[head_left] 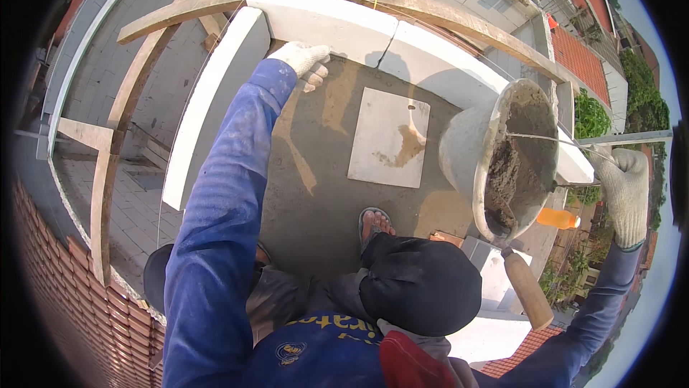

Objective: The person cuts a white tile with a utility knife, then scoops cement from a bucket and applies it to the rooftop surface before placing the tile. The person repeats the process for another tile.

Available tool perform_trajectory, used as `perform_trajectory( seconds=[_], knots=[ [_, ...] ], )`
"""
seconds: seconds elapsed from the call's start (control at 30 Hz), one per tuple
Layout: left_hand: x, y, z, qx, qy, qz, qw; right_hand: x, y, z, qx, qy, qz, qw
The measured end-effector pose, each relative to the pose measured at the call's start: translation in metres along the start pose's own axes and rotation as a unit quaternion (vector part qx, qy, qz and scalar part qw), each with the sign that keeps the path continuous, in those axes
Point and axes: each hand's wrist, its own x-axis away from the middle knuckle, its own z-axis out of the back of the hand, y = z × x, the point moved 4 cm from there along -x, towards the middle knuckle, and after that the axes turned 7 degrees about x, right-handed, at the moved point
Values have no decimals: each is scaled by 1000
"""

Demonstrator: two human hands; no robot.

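Head view: looking steeply down on a raised concrete ledge at a building site, with roofs and greenery far below.
Left hand (307, 60): in a white knit work glove, blue sleeve; reaches out to the inner corner where the white blocks meet; fingers loosely curled, nothing grasped; whether the fingertips touch the block cannot be told, as the glove hides them.
Right hand (626, 194): in a matching white glove, blue sleeve; clenched on the thin wire handle (560, 142) of the bucket, out at the far right.
Bucket (502, 162): pale, mortar-smeared, hanging just left of the gripping right hand; tipped so its mouth faces the camera.
Mortar (520, 166): dark grey, wet, filling the lower half of the bucket.
Trowel handle (527, 289): wooden, rounded, sticking out of the bucket's lower rim, below and left of the right hand; the blade appears buried in the mortar.
White blocks (323, 21): large, laid as a low wall around the ledge, immediately beyond the left hand.
Square tile (389, 137): pale, stained brown, flat on the ledge between the two hands, well apart from both.
Ledge surface (316, 194): grey-brown screed, below the left hand.
Foot (375, 223): in a sandal, on the ledge, nearer the bucket than the left hand.
Timber frame (186, 9): curved planks outside the blocks, beyond the left hand.
Orange bottle (557, 219): beneath the bucket, just left of the right wrist.
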Motion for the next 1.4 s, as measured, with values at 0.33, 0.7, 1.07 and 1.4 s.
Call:
perform_trajectory(
  seconds=[0.33, 0.7, 1.07, 1.4],
  knots=[
    [67, -120, -98, 322, -99, 31, 941, -44, -178, -143, 27, -171, 339, 925],
    [67, -119, -141, -121, 58, -120, 984, -82, -180, -267, 22, -184, 315, 931],
    [31, -143, -142, 130, 44, 18, 990, 42, -77, -278, 105, -244, 194, 944],
    [20, -157, -143, 261, 14, -59, 963, 0, -112, -206, 251, -274, 324, 870]
  ],
)
